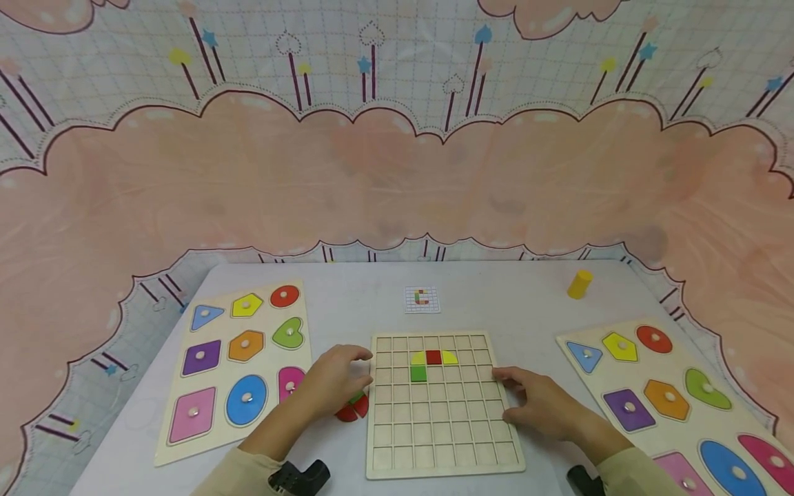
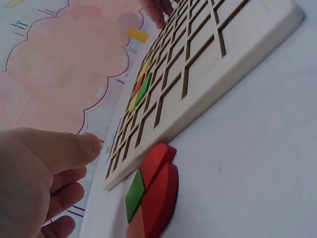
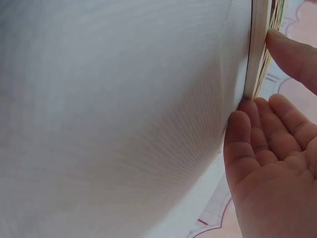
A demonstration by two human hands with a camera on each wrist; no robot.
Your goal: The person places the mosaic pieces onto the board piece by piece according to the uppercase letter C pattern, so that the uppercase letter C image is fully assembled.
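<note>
1. A wooden grid board lies flat at lower centre of the head view, long axis running away from the person.
2. The left hand rests at its left edge, fingers loosely extended (red and green pieces beneath).
3. The right hand touches the right edge, fingers straight and together.

Centre: grid board lies on the table, four blocks in its upper cells.
12 o'clock: pattern card.
2 o'clock: cylinder.
9 o'clock: left shape board; loose pieces just beside the grid board.
3 o'clock: right shape board.
</note>
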